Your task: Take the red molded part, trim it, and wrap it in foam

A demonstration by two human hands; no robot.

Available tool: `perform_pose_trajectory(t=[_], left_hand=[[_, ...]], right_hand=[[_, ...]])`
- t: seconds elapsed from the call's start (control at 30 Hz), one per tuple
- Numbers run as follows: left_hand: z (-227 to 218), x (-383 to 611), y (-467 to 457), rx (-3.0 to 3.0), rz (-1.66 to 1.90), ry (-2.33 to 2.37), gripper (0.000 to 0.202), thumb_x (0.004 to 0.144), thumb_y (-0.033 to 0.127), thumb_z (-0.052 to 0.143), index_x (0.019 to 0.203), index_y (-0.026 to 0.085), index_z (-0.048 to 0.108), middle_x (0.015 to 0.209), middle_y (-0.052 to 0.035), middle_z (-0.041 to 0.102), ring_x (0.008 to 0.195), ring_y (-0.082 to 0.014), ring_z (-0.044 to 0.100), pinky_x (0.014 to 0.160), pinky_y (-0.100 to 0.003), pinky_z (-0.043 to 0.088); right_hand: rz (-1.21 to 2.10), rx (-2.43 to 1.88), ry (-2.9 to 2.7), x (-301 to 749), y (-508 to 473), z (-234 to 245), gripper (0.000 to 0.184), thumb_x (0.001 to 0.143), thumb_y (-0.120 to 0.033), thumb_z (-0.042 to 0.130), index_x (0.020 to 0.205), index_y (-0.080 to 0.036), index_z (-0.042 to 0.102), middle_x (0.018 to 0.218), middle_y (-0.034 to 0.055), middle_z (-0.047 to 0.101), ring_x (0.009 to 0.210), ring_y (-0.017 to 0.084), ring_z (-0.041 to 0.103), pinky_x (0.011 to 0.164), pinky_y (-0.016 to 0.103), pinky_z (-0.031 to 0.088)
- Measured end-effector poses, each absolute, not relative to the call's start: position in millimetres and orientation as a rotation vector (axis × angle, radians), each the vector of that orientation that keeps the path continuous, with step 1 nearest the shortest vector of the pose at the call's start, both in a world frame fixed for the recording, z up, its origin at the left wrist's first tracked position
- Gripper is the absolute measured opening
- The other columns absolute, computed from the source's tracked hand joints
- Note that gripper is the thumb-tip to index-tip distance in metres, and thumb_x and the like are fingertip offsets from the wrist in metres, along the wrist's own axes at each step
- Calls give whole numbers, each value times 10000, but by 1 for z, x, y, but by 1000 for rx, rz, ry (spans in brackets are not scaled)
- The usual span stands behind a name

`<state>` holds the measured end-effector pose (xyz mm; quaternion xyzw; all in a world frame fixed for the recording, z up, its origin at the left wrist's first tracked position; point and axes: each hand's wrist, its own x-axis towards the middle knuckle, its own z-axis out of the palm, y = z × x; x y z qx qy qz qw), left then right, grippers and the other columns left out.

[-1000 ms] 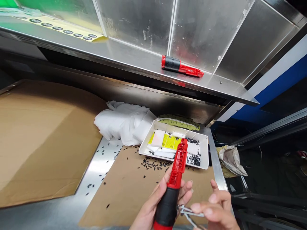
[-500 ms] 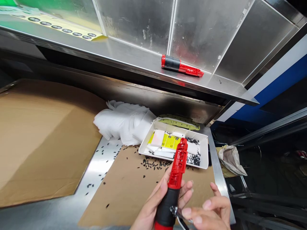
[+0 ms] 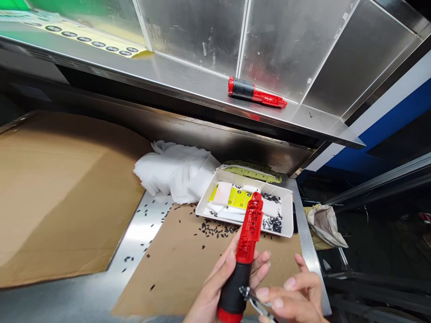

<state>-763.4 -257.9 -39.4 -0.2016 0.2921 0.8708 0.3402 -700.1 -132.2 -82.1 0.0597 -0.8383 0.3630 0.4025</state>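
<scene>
Red plastic and black rubber make up the tool handle (image 3: 243, 260) that the left hand (image 3: 215, 291) holds, its fingers curled shut around the black grip while the red ribbed part slants up and away, its tip overlapping the white tray (image 3: 286, 214) in the view. Just beside the black grip, at its right, the right hand (image 3: 296, 298) pinches a small metal clip (image 3: 251, 299) between thumb and fingertips; the clip's end lies against the grip or very close to it, though the bottom edge of the view cuts off too much to be sure what kind of part it is. Both hands hang above a brown cardboard sheet (image 3: 175, 269) laid in front of the tray on the steel workbench (image 3: 134, 237). The tray holds white packets, a yellow label (image 3: 239, 198) and a heap of small black screws (image 3: 273, 222); more black screws (image 3: 215, 231) lie scattered over the cardboard just left of the tray and on the bare steel beyond. A pile of white bags (image 3: 175, 172) sits against the tray's left side, and a perforated yellow-green strip (image 3: 252, 171) lies behind the tray. Well left of the tray, a large cardboard panel (image 3: 60, 188) covers the bench. Above the tray, on the steel shelf (image 3: 168, 76), a second red-and-black handle (image 3: 256, 92) lies on its side, and a yellow sticker sheet (image 3: 94, 40) with black ovals lies far to the left of it.
</scene>
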Motion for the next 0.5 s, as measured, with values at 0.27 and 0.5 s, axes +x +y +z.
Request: perform_pose_trajectory(t=[0.27,0.5], left_hand=[[-17,-773,-252,-738,2246,783,463,957,103,416,1393,-45,366,1026,-294,706,944,-313,703,879,-416,580],[-40,-779,-256,-665,2293,932,512,906,113,537,1400,59,416,1030,-209,735,933,-299,711,779,-366,610]], right_hand=[[1481,-202,-1612,-697,-83,-79,289,874,-340,646,1108,-173,622,877,77,740,978,254,697,860,434,573],[1314,-406,-2570,-705,-75,-168,296,897,-320,547,1167,-200,532,887,55,716,735,191,714,632,261,556]])
